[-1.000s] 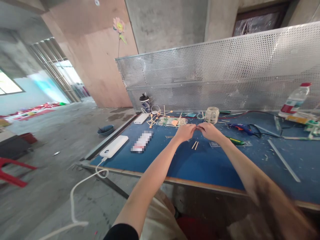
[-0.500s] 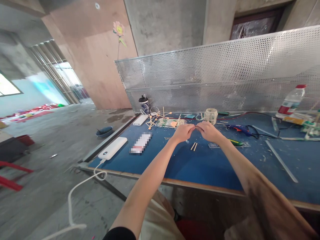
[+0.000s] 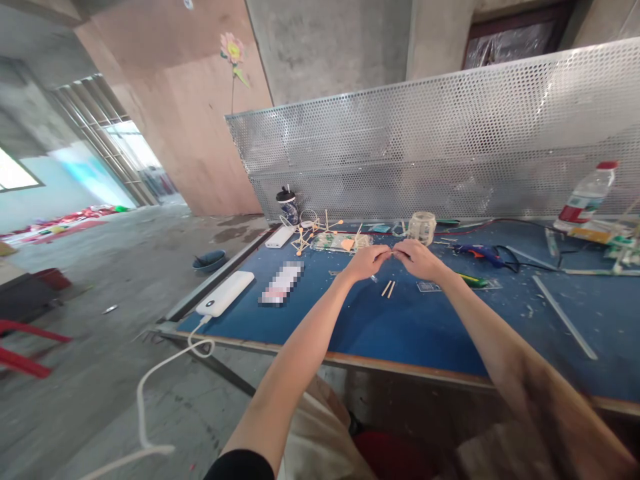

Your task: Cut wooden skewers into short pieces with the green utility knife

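My left hand (image 3: 369, 262) and my right hand (image 3: 419, 259) meet fingertip to fingertip above the blue table (image 3: 400, 340). Both are closed in a pinch, and whatever sits between the fingers is too small and covered to make out. Below them on the table lie two short wooden sticks (image 3: 388, 289), side by side. Just behind the hands stands a clear jar (image 3: 422, 228). Left of it, a plastic packet (image 3: 330, 241) lies near a frame of thin sticks with orange joints (image 3: 301, 241).
A glue gun (image 3: 480, 253) and a green cutter (image 3: 471, 281) lie to the right, with a metal strip (image 3: 565, 319) nearer. A red-capped bottle (image 3: 587, 197) stands far right. White power bank (image 3: 226, 293), blurred phone (image 3: 283, 283) and cup (image 3: 287, 205) are left. A perforated metal panel (image 3: 400, 147) backs the table.
The view has shifted slightly. My hands stay together at nearly the same spot, with little visible finger movement; the things on the table lie as before.
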`<state>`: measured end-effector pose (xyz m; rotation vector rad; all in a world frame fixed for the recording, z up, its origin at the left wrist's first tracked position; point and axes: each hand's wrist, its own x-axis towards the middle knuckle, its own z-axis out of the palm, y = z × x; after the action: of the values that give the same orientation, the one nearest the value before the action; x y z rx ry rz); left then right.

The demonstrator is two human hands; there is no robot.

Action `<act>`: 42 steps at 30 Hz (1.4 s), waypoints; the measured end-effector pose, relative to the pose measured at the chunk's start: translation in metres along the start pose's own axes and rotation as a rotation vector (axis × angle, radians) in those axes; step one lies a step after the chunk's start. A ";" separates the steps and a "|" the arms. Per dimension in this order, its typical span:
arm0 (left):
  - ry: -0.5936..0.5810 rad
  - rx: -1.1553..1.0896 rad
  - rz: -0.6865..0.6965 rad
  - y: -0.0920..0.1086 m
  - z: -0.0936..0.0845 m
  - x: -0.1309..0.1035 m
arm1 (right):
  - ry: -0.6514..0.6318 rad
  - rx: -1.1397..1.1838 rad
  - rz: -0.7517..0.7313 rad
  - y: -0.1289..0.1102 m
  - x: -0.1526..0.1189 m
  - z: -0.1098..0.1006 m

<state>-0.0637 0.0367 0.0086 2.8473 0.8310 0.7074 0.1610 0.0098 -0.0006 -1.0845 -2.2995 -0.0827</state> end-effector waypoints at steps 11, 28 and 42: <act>0.045 0.142 -0.111 0.008 0.003 0.000 | -0.095 -0.032 0.148 -0.001 -0.002 0.003; 0.114 0.149 -0.029 0.010 0.003 0.000 | -0.057 -0.064 0.189 -0.006 -0.004 -0.005; 0.192 0.061 0.011 0.007 0.001 0.000 | 0.038 0.059 0.195 -0.007 -0.003 0.002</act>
<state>-0.0603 0.0307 0.0090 2.8730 0.8759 0.9867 0.1560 0.0035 -0.0028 -1.2587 -2.1371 0.0409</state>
